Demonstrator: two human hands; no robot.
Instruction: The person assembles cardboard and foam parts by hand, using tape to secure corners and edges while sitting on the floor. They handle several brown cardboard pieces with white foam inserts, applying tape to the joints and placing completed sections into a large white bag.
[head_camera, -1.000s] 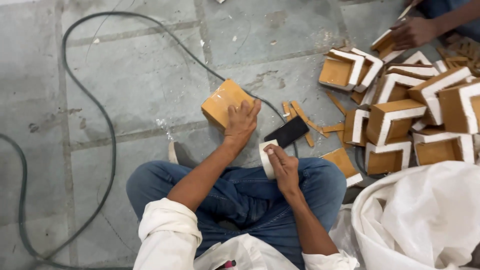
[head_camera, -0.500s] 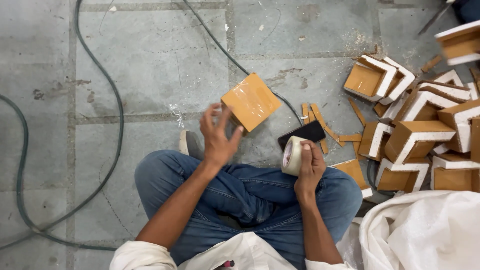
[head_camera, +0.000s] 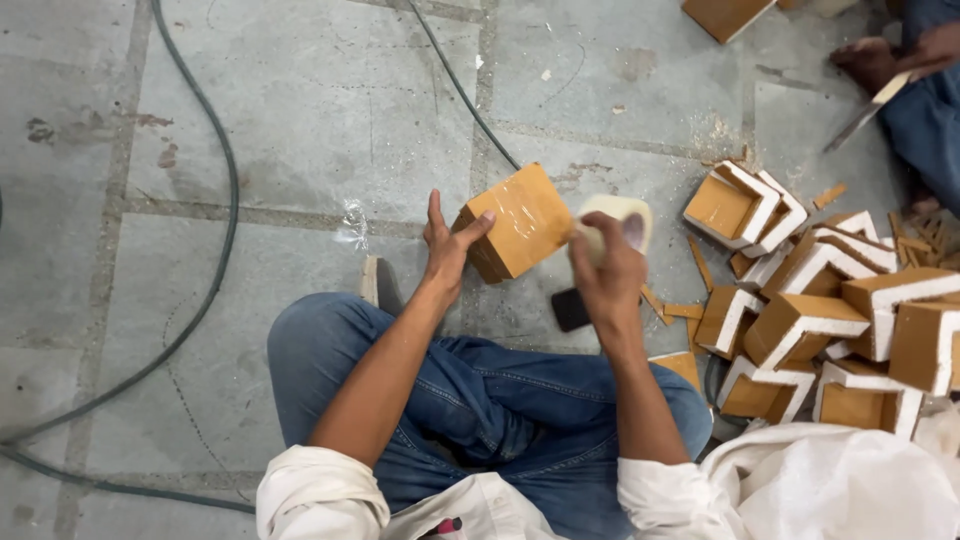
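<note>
Already partly wrapped in shiny tape, the wooden block (head_camera: 512, 222) sits mid-frame, pinched in the left hand (head_camera: 445, 250); the right hand (head_camera: 605, 268) grips a tape roll (head_camera: 620, 222) touching it, more wrapping likely left

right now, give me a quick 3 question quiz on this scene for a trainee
1. True or false: the left hand holds the wooden block off the floor.
2. What does the right hand hold? A) a hammer B) a tape roll C) a brush
3. Fill in: the pile of blocks lies on the person's ____ side.

Key
1. True: the thumb and fingers grip the block's left edge above the floor.
2. B: the roll sits against the block's right side.
3. Right: the pile is on the floor beside the right knee, next to a white sack.
</note>
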